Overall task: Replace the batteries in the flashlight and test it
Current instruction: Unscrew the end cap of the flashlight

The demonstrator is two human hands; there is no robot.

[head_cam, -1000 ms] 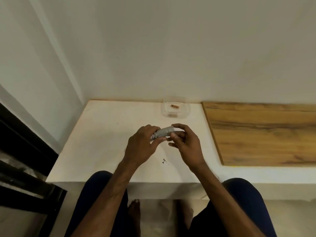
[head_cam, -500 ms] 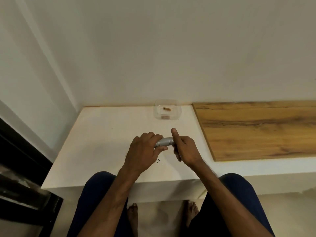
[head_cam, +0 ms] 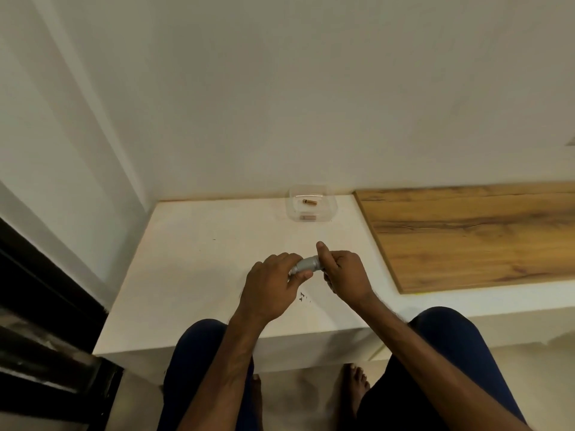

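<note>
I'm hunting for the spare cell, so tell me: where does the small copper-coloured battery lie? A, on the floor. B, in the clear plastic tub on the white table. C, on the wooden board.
B: the small copper-coloured battery lies inside the clear plastic tub near the wall, while the left hand and the right hand grip the silver cylindrical flashlight.

Nothing legible: no print readable on the flashlight (head_cam: 306,265) I'm gripping, nor the clear tub (head_cam: 293,209) behind it.
</note>
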